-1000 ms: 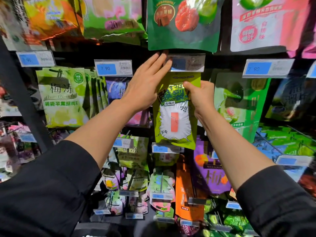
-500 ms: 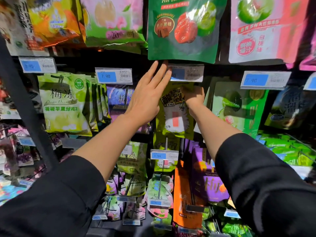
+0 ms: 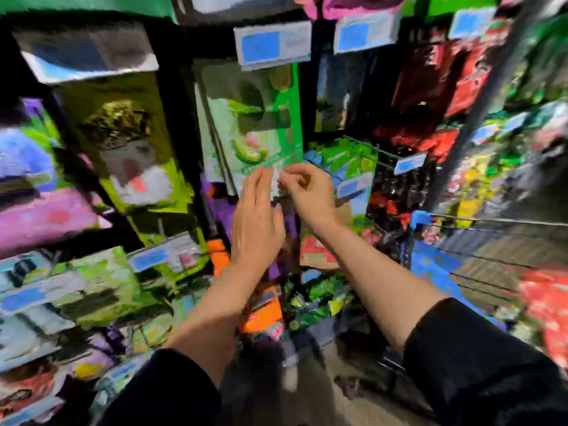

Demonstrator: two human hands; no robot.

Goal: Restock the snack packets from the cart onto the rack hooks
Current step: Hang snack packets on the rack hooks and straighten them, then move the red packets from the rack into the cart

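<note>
The yellow-green snack packet hangs on a rack hook in the upper left of the head view, under a price tag, with neither hand on it. The whole picture is smeared, so print and hook detail cannot be read. Beside it hangs a green packet, below its own price tag.

Both hands sit in front of the lower edge of that green packet. The left hand is flat, fingers straight and close together, holding nothing. The right hand has its fingers loosely curled with thumb and forefinger near each other; whether they pinch anything is too blurred to tell.

The wire cart stands to the right, near the rack, with red and blue packets inside.

The step in hand appears to be turning to the cart for the next packet. To do it well, the person should take one packet by its top edge, keep the hang hole clear of the fingers, and steady the hook's tag with the free hand before sliding the packet on.
</note>
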